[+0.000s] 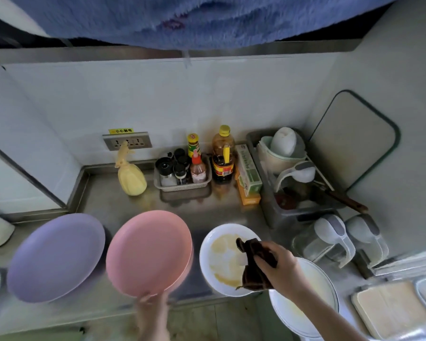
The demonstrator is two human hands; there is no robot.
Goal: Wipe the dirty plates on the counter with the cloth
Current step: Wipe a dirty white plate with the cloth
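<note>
Head view: right hand [278, 264] clenches dark brown cloth [255, 269] on yellow-smeared white plate [221, 262]; left hand [151, 307] grips clean pink plate [149, 252] by its rim.

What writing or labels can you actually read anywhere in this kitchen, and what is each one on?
"小心触电": yellow sticker on the wall above the power socket.
Red and yellow label on the dark sauce bottle: too blurred to read.
Label on the yellow-capped jar: too blurred.
Print on the green and white box: too small to read.
Plates and cloth: no text.
</note>
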